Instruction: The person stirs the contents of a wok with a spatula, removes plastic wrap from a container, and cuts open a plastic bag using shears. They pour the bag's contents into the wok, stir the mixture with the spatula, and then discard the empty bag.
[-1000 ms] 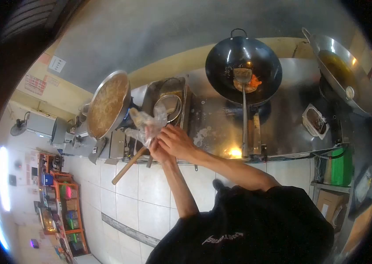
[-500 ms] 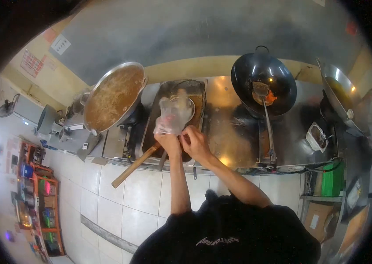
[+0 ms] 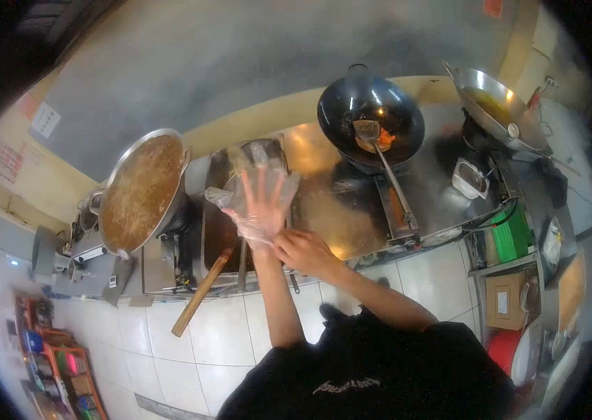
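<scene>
My left hand (image 3: 262, 206) is held up with its fingers spread, inside a clear plastic glove (image 3: 289, 187). The glove's fingertips stick out loosely past my own. At the left wrist my right hand (image 3: 304, 252), bare, pinches the glove's cuff. Both hands are over the near part of a rectangular metal tray (image 3: 281, 145), which the glove partly covers. From the tray a wooden handle (image 3: 201, 297) juts toward me over the counter edge, with a thinner dark handle (image 3: 242, 264) beside it.
A large pot of bubbling brown liquid (image 3: 140, 189) stands left. On the right, a dark wok (image 3: 373, 98) holds a spatula (image 3: 366, 129) and reddish food (image 3: 385, 142). Further right are a pan of yellow oil (image 3: 490, 105) and a small container (image 3: 469, 180). A green crate (image 3: 511, 236) sits below.
My left fingers have spread out inside the glove, which hung bunched and loose before. My right hand stays at the wrist cuff. The view has shifted to the right.
</scene>
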